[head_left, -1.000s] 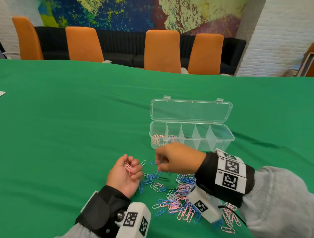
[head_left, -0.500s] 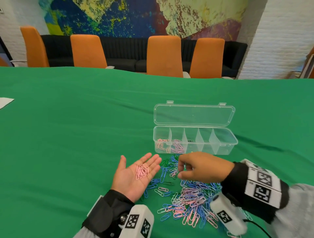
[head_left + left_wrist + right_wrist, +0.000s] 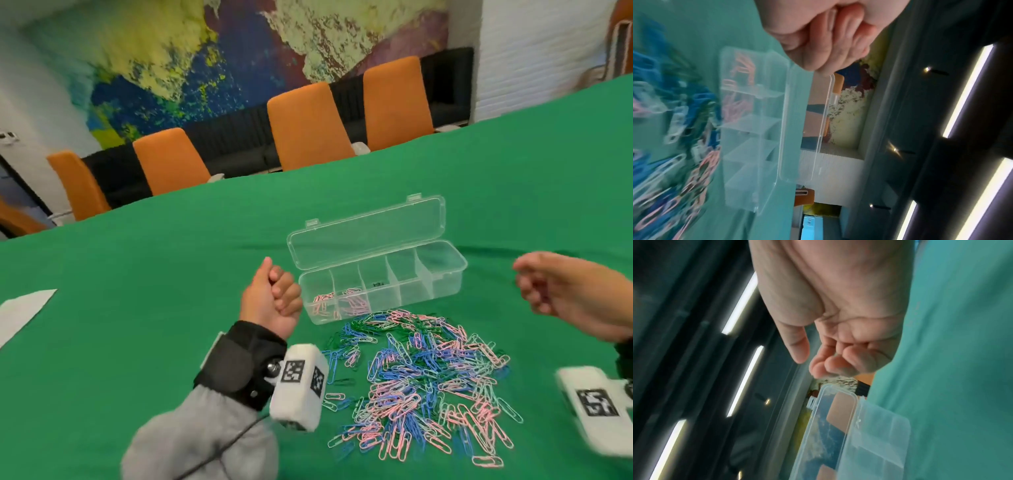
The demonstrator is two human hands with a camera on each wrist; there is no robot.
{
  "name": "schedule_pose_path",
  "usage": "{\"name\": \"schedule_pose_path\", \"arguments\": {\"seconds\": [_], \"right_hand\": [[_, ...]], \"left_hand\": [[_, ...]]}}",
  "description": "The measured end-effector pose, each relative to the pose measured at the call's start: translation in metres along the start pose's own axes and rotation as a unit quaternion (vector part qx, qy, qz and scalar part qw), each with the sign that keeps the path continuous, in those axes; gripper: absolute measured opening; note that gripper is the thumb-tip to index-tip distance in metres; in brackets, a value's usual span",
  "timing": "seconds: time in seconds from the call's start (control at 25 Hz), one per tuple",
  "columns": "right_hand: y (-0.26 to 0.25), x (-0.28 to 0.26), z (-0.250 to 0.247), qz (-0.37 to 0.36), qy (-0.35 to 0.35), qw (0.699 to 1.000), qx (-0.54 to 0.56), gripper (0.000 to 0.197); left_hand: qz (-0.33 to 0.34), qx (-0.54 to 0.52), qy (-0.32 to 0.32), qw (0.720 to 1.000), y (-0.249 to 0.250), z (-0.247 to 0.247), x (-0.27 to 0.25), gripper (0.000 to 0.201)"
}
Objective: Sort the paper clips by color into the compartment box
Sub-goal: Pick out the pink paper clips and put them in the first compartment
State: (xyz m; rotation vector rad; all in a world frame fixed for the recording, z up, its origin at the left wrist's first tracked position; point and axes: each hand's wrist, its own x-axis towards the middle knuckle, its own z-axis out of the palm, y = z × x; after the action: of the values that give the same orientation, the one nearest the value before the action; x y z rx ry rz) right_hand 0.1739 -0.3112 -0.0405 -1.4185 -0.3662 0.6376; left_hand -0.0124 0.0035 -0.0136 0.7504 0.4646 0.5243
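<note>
A clear compartment box (image 3: 411,294) stands with its lid (image 3: 370,233) up on the green table. Pink clips (image 3: 325,301) lie in its two leftmost compartments; the others look bare. In front of it spreads a mixed pile of pink, blue, green and white paper clips (image 3: 428,377). My left hand (image 3: 281,291) is a tight fist just left of the box's left end, closed over the pink clips, which are hidden inside. The left wrist view shows the fist (image 3: 838,40) above the box (image 3: 760,146). My right hand (image 3: 534,291) hovers right of the box, loosely curled and holding nothing (image 3: 818,360).
A white sheet of paper (image 3: 20,311) lies at the table's left edge. Orange chairs (image 3: 305,126) line the far side. Bare green cloth (image 3: 137,291) stretches left of and behind the box.
My left palm, flat with pink clips on it, has closed into a fist and moved up to the box's left end. My right hand has left the pile and swung right.
</note>
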Motion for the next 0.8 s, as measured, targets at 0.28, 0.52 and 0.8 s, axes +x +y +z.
{"name": "schedule_pose_path", "arguments": {"seconds": [0.28,0.52,0.8], "right_hand": [[0.028,0.026,-0.036,0.055,0.053,0.954,0.29,0.049],[0.051,0.045,-0.047,0.074,0.045,0.941,0.327,0.086],[0.049,0.047,-0.044,0.076,0.068,0.946,0.306,0.026]], "left_hand": [[0.1,0.1,0.079,0.987,-0.009,0.03,0.071,0.043],[0.14,0.134,0.111,0.975,-0.013,0.013,0.071,0.035],[0.092,0.532,-0.095,0.836,-0.005,0.036,0.032,0.025]]}}
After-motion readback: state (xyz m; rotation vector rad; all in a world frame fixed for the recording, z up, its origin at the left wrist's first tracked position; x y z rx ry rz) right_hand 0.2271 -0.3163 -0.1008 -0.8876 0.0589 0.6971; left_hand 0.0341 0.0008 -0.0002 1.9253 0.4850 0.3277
